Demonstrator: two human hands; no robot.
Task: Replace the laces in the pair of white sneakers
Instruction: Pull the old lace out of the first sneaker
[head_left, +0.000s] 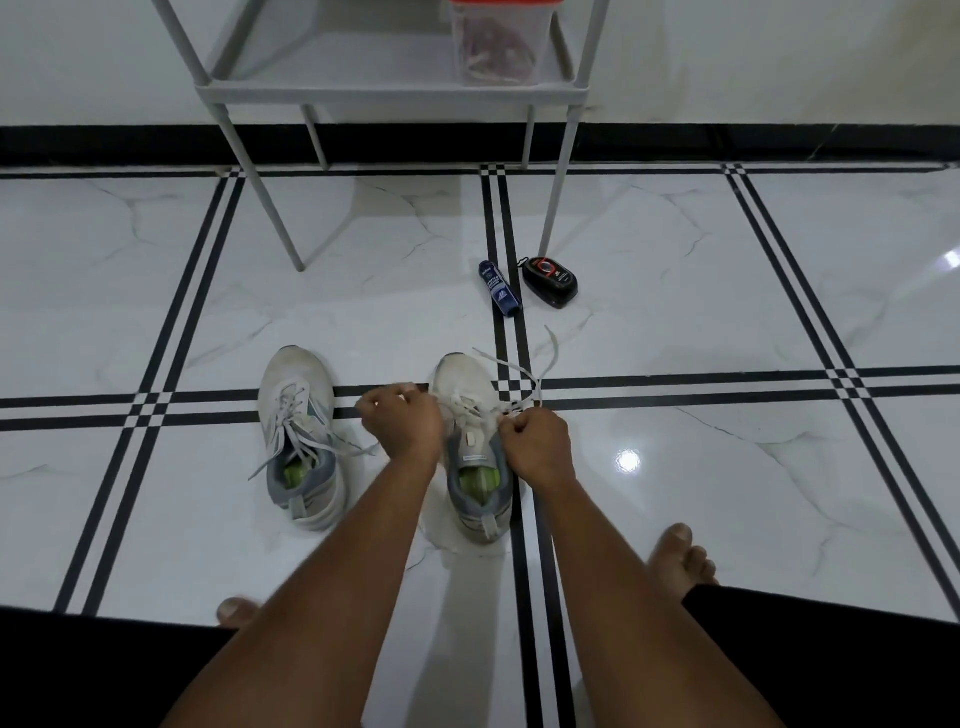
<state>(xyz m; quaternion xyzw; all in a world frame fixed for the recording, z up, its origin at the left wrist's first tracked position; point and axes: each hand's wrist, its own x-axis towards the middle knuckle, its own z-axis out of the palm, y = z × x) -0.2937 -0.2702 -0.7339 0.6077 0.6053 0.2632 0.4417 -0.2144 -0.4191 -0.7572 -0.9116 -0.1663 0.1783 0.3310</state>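
Observation:
Two white sneakers with grey heels and green insoles stand side by side on the tiled floor, toes pointing away. The left sneaker is laced, its loose lace ends trailing sideways. Over the right sneaker both hands work. My left hand is curled at the shoe's left edge, fingers bent at the eyelets. My right hand pinches the white lace, whose free ends run up and to the right beyond the toe.
A blue spray can and a black shoe-polish sponge case lie on the floor beyond the shoes. A grey metal rack holds a clear container with a red lid. My bare feet and knees frame the bottom.

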